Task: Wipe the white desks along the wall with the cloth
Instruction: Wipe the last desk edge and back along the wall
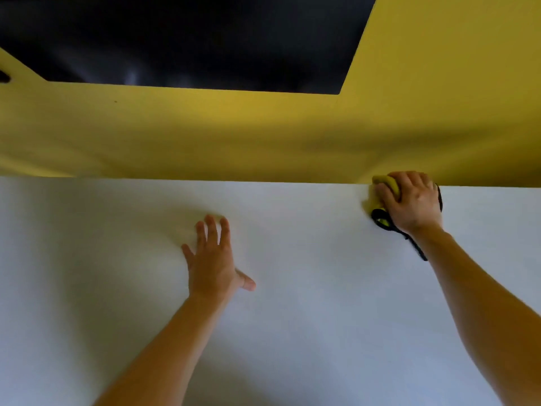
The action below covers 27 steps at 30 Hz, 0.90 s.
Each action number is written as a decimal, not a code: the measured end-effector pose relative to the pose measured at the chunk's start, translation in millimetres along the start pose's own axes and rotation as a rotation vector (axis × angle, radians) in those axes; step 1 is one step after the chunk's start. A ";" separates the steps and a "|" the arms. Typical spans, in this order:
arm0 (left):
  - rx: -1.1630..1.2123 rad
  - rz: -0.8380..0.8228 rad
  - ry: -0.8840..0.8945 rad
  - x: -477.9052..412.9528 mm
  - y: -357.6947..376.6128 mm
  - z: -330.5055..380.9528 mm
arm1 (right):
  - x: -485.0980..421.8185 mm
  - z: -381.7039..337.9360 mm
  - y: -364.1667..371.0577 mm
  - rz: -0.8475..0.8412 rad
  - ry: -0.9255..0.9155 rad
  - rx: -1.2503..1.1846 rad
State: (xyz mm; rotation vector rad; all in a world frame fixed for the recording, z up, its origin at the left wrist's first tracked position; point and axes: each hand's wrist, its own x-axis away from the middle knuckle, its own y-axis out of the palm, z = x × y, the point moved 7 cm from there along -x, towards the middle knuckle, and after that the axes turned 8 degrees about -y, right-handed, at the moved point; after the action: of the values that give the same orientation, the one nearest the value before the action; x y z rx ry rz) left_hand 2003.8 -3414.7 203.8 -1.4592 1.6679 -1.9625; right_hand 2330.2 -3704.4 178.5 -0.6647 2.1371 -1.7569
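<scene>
Right hand (409,200) grips yellow cloth (386,183) at white desk (292,317) back edge; left hand (212,259) flat, empty. Mid-wipe; finished share unclear.

Matt smooth white desk (292,288); soft yellow cloth (386,186) (black-edged); matt yellow wall (205,136).

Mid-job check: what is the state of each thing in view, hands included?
left hand: fingers straight and spread, palm down on the desk, holding nothing.
right hand: fingers curled round the cloth, pressing it down.
cloth: bunched under the right hand, at the desk's back edge by the wall.
white desk: carries both hands and the cloth.
</scene>
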 end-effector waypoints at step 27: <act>-0.009 -0.061 -0.033 4.0 -2.2 -0.6 | -13.1 -278.8 57.8 -0.141 -0.380 0.024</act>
State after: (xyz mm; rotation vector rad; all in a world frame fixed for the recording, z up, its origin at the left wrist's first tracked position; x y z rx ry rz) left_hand 2002.3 -3416.2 207.9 -1.5553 1.6385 -1.9533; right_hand 2192.1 -3455.1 180.0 -1.0695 1.8462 -1.5661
